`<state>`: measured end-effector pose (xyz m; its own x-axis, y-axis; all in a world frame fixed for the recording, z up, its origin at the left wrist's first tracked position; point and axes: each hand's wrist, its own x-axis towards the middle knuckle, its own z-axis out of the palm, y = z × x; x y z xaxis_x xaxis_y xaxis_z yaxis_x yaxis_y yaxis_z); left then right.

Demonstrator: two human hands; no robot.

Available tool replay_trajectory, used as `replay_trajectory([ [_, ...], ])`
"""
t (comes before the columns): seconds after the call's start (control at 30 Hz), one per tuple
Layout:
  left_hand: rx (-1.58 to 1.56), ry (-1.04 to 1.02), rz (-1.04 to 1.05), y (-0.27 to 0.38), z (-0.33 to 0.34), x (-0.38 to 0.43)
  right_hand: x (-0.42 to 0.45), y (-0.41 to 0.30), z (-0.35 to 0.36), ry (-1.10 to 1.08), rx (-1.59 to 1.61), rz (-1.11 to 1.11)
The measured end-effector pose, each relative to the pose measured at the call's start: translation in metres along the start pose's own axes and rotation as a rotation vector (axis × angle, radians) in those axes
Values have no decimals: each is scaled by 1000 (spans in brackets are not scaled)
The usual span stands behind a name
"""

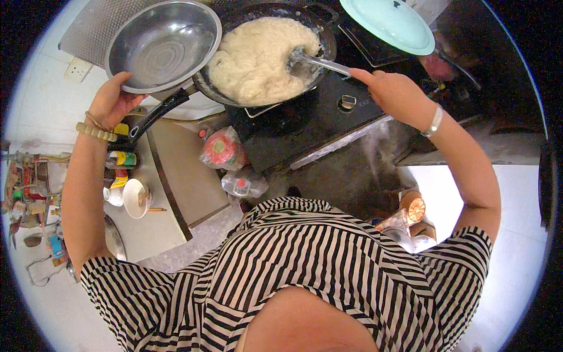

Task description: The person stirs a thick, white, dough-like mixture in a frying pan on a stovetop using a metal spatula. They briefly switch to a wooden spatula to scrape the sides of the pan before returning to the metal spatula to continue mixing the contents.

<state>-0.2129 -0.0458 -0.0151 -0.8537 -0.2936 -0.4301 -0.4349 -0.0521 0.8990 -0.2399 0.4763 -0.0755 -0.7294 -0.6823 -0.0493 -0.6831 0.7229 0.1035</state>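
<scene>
A stainless steel bowl [162,53], with no food visible in it, is held at its near rim by my left hand [115,100], the thumb over the edge. It is tilted beside the left edge of a dark wok [217,97] on the stove. Pale, thick, sticky dough or batter [264,59] fills much of the wok. My right hand [396,94] grips the handle of a metal spatula [325,64], index finger along it. The spatula's head is partly sunk in the mass near its right side, where a hollow shows dark metal.
A mint-green lid [393,22] lies behind the right hand. The black stovetop has a knob [347,102]. A black pan handle [160,112] juts below the bowl. Bottles [121,158] and a white bowl [137,199] stand on the left counter; plastic-wrapped items [223,147] are below.
</scene>
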Motion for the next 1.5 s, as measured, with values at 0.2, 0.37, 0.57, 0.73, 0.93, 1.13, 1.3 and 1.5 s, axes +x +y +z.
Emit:
replay_trajectory([
  [0.2,29,-76,0,3,-9,-5,39,-18,22,120,134,-33],
  [0.37,70,-58,25,2,-5,-7,61,-24,27,78,310,22],
  [0.57,24,-64,3,11,7,-3,72,-31,28,190,720,35],
  [0.73,-7,-28,27,12,19,-2,43,-31,-1,195,710,100],
  [0.93,4,-92,75,19,15,26,76,-11,19,299,484,120],
  [1.13,28,-142,58,21,35,31,90,-1,37,243,407,220],
  [1.3,68,-206,52,22,42,52,59,-33,14,-217,1192,432],
  [1.5,128,-192,58,38,71,69,32,-75,-2,-262,1719,597],
])
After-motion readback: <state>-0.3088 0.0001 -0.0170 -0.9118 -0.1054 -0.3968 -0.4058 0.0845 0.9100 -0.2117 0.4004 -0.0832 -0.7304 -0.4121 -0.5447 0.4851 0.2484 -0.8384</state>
